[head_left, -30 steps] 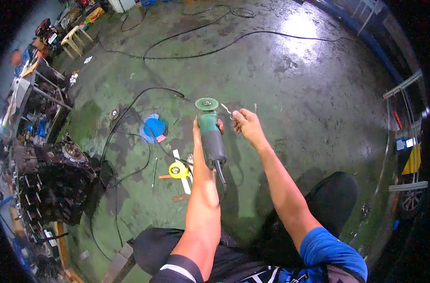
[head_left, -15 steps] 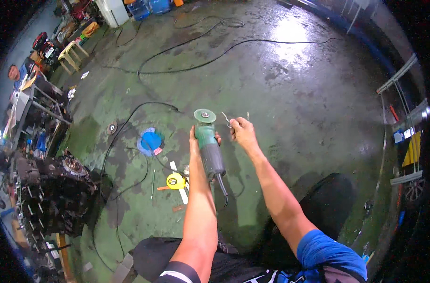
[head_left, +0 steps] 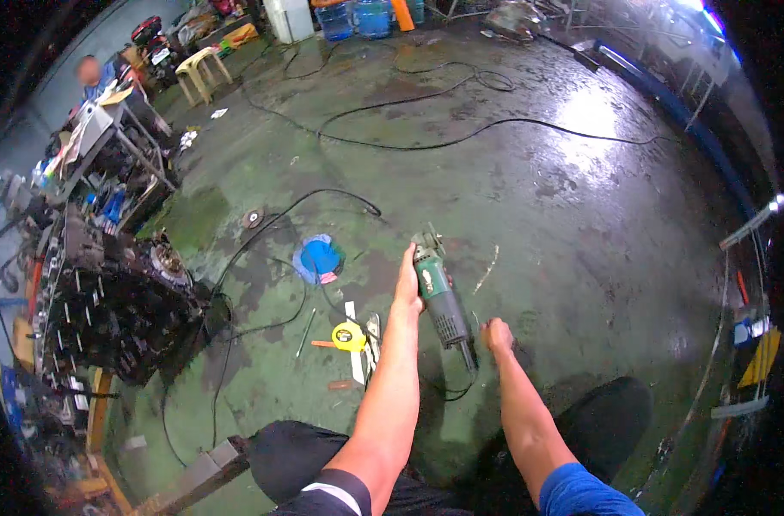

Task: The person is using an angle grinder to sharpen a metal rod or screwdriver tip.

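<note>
My left hand (head_left: 407, 282) is wrapped round the green and dark grey body of an angle grinder (head_left: 440, 297). The grinder's head points away from me and its disc is seen nearly edge-on. From its near end a black power cord hangs toward the floor. My right hand (head_left: 497, 334) is closed, just right of the grinder's rear end. A thin, bent metal piece (head_left: 475, 318) shows at its fingertips, mostly hidden. To the left on the floor lie a yellow tape measure (head_left: 348, 336), a pencil-like stick (head_left: 306, 333) and a blue round item (head_left: 320, 257) on a cloth.
A dark, greasy engine block (head_left: 108, 301) stands at the left. Black cables (head_left: 310, 196) loop over the green floor. A loose disc (head_left: 253, 218) lies beyond. Further off are a stool (head_left: 203, 72), a cluttered bench (head_left: 91, 142) with a person (head_left: 89, 76) beside it, and blue water jugs (head_left: 375, 21).
The grinder has tipped from disc face showing to nearly edge-on. My right hand has drawn back from beside the disc to near the grinder's rear end. The view has shifted.
</note>
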The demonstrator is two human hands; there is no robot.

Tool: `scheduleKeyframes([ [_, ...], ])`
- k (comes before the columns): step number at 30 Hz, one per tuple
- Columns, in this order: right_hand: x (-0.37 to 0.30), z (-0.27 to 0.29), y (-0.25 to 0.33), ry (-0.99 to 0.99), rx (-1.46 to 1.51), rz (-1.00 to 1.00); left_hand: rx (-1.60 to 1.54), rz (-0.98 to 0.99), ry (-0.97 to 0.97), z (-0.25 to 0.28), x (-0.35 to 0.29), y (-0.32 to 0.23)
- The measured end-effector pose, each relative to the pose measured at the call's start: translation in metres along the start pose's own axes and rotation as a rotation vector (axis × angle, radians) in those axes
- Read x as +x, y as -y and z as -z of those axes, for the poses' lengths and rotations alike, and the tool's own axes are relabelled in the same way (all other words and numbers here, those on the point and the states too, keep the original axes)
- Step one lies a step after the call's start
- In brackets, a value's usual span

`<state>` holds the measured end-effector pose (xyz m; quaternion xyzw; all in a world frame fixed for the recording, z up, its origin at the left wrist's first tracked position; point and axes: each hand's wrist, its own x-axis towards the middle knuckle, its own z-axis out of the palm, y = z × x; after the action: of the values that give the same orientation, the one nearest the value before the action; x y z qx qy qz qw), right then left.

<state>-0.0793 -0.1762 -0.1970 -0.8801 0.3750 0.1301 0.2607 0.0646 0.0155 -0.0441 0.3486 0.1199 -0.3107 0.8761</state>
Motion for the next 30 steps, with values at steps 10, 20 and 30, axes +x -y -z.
scheduleKeyframes([
  [10, 0.000, 0.016, 0.003, -0.279, -0.141, 0.175, -0.023, -0.073, -0.079, -0.010, 0.009, 0.008],
  [20, -0.034, 0.067, 0.085, 0.807, 1.043, 0.311, -0.008, -0.125, -0.079, 0.019, 0.046, 0.024],
  [30, -0.059, 0.087, 0.092, 0.712, 1.107, 0.295, 0.001, -0.056, 0.019, 0.009, 0.043, 0.031],
])
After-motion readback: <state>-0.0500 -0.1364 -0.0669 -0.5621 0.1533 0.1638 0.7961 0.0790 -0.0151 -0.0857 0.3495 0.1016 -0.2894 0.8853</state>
